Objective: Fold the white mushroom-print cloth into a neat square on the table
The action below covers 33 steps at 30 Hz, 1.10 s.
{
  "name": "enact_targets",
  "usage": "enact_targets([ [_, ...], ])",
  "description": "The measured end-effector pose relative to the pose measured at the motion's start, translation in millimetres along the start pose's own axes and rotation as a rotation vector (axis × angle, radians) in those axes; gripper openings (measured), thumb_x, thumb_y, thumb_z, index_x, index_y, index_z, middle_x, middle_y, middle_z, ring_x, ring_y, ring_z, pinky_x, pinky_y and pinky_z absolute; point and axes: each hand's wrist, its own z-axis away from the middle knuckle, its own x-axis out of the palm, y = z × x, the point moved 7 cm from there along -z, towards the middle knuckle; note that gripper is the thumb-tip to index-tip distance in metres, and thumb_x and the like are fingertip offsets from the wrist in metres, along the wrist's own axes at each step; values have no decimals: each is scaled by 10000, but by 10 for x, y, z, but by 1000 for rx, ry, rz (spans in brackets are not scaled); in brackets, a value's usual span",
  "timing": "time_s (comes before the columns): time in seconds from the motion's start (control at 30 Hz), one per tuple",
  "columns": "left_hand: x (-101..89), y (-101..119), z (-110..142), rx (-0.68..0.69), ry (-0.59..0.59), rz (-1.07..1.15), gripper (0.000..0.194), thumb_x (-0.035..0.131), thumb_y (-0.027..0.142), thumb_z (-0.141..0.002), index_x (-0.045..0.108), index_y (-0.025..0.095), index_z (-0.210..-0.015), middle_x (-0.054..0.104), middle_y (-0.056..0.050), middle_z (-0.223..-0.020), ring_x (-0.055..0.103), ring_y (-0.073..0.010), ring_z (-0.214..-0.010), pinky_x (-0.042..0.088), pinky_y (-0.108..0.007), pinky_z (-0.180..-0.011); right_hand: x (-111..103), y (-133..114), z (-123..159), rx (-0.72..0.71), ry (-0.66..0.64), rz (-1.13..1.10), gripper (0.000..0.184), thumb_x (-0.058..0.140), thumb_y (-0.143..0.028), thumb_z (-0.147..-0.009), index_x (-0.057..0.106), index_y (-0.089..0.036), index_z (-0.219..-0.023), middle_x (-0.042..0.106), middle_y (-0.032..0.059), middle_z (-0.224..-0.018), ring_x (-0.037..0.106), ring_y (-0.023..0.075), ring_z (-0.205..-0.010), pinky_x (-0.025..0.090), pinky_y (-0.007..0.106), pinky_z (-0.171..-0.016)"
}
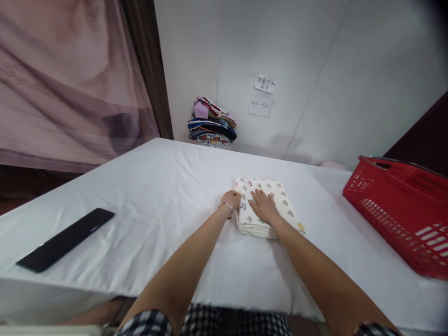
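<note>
A folded white cloth (pixel 282 200) with a print of grey mushrooms and a few coloured ones lies in several layers on the white-covered table (pixel 168 186). At its left edge, my left hand (pixel 231 200) has its fingers curled closed on the fabric; the fingertips are partly hidden. My right hand (pixel 265 206) rests flat on top of the cloth, fingers spread. A bracelet circles my left wrist.
A red plastic basket (pixel 395 210) stands at the table's right side. On the left lies a flat black rectangular object (pixel 66 239). Folded fabrics (pixel 212 123) are piled by the back wall, near paper labels (pixel 259 103). A pink curtain (pixel 70 84) hangs at left.
</note>
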Motion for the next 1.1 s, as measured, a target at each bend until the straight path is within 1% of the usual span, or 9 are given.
enact_targets([
  [0.1, 48, 45, -173, 15, 28, 4, 224, 475, 262, -774, 659, 183, -872, 675, -89, -983, 609, -195, -892, 420, -252, -722, -26, -7, 11, 1, 2, -5, 526, 230, -469, -917, 298, -224, -1377, 233, 64, -1465, 154, 232, -1348, 96, 499, -1055],
  [0.17, 90, 62, -251, 19, 37, 9, 250, 444, 276, -794, 657, 178, -884, 667, -97, -1009, 606, -197, -904, 416, -258, -737, -40, -10, 19, 4, 9, -4, 521, 218, -472, -919, 301, -234, -1376, 243, 50, -1463, 158, 219, -1348, 89, 480, -1061],
  [0.37, 201, 62, -303, 61, 77, 25, 319, 478, 440, -786, 647, 173, -825, 686, -86, -870, 612, -189, -791, 423, -264, -700, -49, 3, 30, 31, 10, -11, 517, 222, -488, -914, 327, -256, -1364, 264, 26, -1457, 166, 201, -1345, 93, 436, -1067],
  [0.5, 188, -64, -366, 83, 109, 163, 295, 417, 342, -834, 663, 180, -815, 689, -60, -867, 604, -160, -794, 430, -244, -712, -54, 2, 16, 32, 16, -18, 520, 234, -495, -909, 350, -253, -1354, 280, 31, -1450, 191, 205, -1337, 109, 438, -1064],
  [0.6, 164, -142, -478, 52, 109, 202, 255, 465, 249, -801, 650, 192, -968, 685, -49, -933, 607, -149, -823, 437, -230, -718, -55, 0, 10, 26, 23, -17, 516, 253, -491, -906, 364, -249, -1348, 292, 35, -1444, 200, 203, -1334, 111, 440, -1065],
  [0.7, 164, -94, -615, 79, 83, 125, 318, 522, 248, -762, 614, 207, -1064, 660, -64, -1028, 603, -172, -879, 438, -245, -741, -49, 4, 10, 18, 27, -25, 515, 262, -492, -904, 371, -248, -1344, 302, 31, -1440, 199, 202, -1335, 111, 436, -1068],
  [0.8, 184, 11, -752, 176, 47, 3, 297, 522, 279, -762, 621, 208, -1033, 612, -87, -1120, 584, -200, -944, 432, -265, -776, -45, 7, 11, 11, 40, -25, 512, 279, -490, -901, 379, -247, -1340, 312, 35, -1435, 209, 206, -1332, 120, 439, -1068],
  [0.97, 178, 85, -887, 324, 35, -23, 294, 516, 258, -767, 612, 234, -1043, 584, -59, -1155, 562, -184, -979, 416, -251, -822, -46, 4, 15, 5, 69, -17, 484, 308, -464, -899, 393, -259, -1329, 337, 41, -1423, 232, 214, -1325, 141, 460, -1061],
  [1.1, 169, 34, -941, 281, 81, -56, 286, 493, 286, -788, 589, 259, -1056, 588, -46, -1092, 580, -160, -852, 436, -252, -738, -57, -6, 24, -8, 88, -8, 484, 302, -461, -901, 403, -249, -1324, 343, 43, -1419, 243, 219, -1320, 149, 463, -1061],
])
